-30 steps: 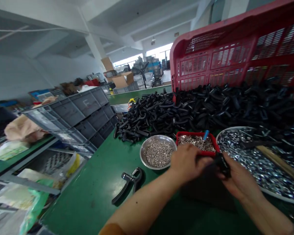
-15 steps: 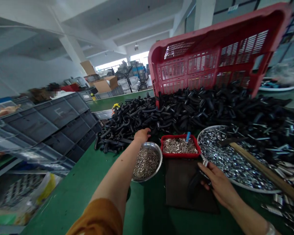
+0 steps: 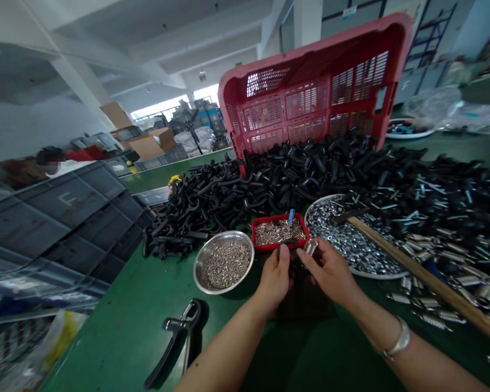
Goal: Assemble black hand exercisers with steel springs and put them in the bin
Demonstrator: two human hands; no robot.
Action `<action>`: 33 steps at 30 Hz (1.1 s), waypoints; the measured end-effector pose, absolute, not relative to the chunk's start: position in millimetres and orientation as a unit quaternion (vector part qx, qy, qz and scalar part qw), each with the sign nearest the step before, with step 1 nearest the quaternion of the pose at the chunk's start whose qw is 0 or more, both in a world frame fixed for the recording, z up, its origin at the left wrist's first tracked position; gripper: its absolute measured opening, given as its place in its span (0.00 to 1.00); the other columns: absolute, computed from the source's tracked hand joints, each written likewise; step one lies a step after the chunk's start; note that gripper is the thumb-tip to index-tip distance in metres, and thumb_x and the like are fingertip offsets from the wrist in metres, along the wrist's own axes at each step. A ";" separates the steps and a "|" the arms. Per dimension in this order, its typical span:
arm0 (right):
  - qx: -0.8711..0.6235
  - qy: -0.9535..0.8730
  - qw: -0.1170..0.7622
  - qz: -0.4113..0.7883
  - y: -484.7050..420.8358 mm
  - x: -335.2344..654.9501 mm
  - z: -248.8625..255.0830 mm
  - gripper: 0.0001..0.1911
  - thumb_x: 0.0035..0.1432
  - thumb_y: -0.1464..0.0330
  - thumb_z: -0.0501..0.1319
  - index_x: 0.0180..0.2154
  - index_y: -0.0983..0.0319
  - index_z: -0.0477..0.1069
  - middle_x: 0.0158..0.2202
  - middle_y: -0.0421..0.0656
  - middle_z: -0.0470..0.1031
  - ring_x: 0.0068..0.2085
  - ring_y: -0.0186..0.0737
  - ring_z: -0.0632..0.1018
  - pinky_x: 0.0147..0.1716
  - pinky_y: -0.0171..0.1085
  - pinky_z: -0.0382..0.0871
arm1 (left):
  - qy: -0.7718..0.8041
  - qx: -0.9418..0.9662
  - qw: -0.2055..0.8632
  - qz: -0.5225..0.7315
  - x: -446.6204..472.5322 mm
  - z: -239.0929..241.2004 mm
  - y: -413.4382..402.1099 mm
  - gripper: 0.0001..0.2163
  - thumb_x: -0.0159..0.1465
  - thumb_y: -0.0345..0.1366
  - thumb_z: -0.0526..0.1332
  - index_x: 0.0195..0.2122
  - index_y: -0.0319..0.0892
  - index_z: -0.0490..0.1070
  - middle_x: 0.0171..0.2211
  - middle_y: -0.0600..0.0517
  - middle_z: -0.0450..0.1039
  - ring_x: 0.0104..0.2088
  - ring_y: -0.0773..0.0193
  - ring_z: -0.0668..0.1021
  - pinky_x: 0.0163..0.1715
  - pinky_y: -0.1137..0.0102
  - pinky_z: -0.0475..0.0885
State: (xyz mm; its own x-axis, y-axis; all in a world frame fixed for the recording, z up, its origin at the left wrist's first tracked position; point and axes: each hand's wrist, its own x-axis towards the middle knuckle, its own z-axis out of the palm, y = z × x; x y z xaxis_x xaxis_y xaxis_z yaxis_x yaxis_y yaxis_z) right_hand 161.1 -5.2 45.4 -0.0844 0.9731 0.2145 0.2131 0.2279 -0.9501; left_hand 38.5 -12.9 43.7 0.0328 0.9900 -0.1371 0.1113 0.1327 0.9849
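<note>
My left hand [image 3: 276,276] is closed on a black plastic handle [image 3: 288,242], whose curved end shows above the thumb. Close beside it, my right hand [image 3: 330,272] pinches a silver coil spring [image 3: 311,247]. A dark part lies between the two hands, mostly covered by fingers. Both hands are over a dark square mat [image 3: 306,305], just in front of a red tray [image 3: 261,246] of small metal pins. To the left stands a steel bowl [image 3: 198,272] of small rings. An assembled hand grip strengthener [image 3: 175,343] lies on the green table near my left forearm.
Black handles [image 3: 228,190] are heaped across the back, before a tipped red crate [image 3: 310,103]. A hammer [image 3: 408,267] rests across a round tray [image 3: 365,275] of metal parts at right. Loose springs [image 3: 436,313] lie beside it. Grey crates [image 3: 73,218] stand left.
My left hand has come back from the black heap with a handle and joined my right hand. The right hand keeps the spring. The view has shifted, exposing the grip strengthener.
</note>
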 end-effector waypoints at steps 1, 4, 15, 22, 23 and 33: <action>-0.478 -0.636 0.474 0.378 -5.5 162.4 44.5 0.10 0.55 0.59 0.55 0.34 0.58 0.61 0.25 0.38 0.67 0.24 0.34 0.69 0.20 0.33 0.62 | 0.546 0.496 0.513 0.439 39.9 41.2 -14.2 0.27 0.59 0.58 0.44 0.40 0.40 0.68 0.22 0.52 0.68 0.21 0.67 0.69 0.21 0.72 0.64; -0.475 -0.674 0.470 0.314 -4.8 164.7 41.0 0.09 0.55 0.60 0.56 0.33 0.60 0.62 0.26 0.39 0.68 0.27 0.35 0.71 0.25 0.34 0.64 | 0.541 0.464 0.534 0.454 39.6 36.0 -13.4 0.28 0.57 0.60 0.44 0.36 0.38 0.67 0.19 0.55 0.64 0.16 0.71 0.64 0.15 0.75 0.59; -0.504 -0.720 0.424 0.219 -6.6 164.3 40.1 0.08 0.57 0.62 0.53 0.33 0.61 0.62 0.25 0.40 0.70 0.26 0.36 0.70 0.27 0.34 0.61 | 0.530 0.505 0.505 0.456 35.5 23.5 -14.2 0.25 0.56 0.59 0.48 0.29 0.38 0.65 0.17 0.56 0.61 0.14 0.72 0.63 0.14 0.76 0.57; -0.491 -0.736 0.403 0.233 -7.9 164.6 36.4 0.09 0.57 0.62 0.52 0.31 0.61 0.61 0.24 0.39 0.68 0.25 0.35 0.69 0.26 0.34 0.60 | 0.558 0.456 0.530 0.448 36.5 12.6 -16.1 0.27 0.59 0.58 0.42 0.32 0.38 0.67 0.15 0.56 0.62 0.15 0.70 0.64 0.18 0.74 0.60; -0.492 -0.740 0.396 0.229 -8.5 165.2 37.5 0.08 0.57 0.62 0.52 0.31 0.60 0.61 0.24 0.40 0.68 0.26 0.35 0.69 0.27 0.34 0.59 | 0.557 0.467 0.518 0.451 36.1 12.5 -15.7 0.27 0.60 0.57 0.42 0.32 0.38 0.67 0.17 0.54 0.64 0.17 0.69 0.66 0.20 0.73 0.62; -0.506 -0.788 0.252 0.242 -7.7 174.6 43.9 0.09 0.58 0.63 0.49 0.27 0.60 0.59 0.25 0.42 0.69 0.27 0.37 0.70 0.27 0.35 0.57 | 0.569 0.608 0.379 0.403 30.3 13.9 -16.7 0.21 0.63 0.50 0.44 0.34 0.38 0.68 0.33 0.46 0.73 0.34 0.62 0.74 0.36 0.70 0.66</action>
State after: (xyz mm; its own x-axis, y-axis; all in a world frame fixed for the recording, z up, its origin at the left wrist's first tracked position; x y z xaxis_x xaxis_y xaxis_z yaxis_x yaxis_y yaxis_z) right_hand 174.6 -7.7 43.9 -0.3601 0.9203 0.1527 0.6757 0.3701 -0.6376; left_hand 30.3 -16.7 13.9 0.0271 0.9979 0.0582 0.3869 -0.0642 0.9199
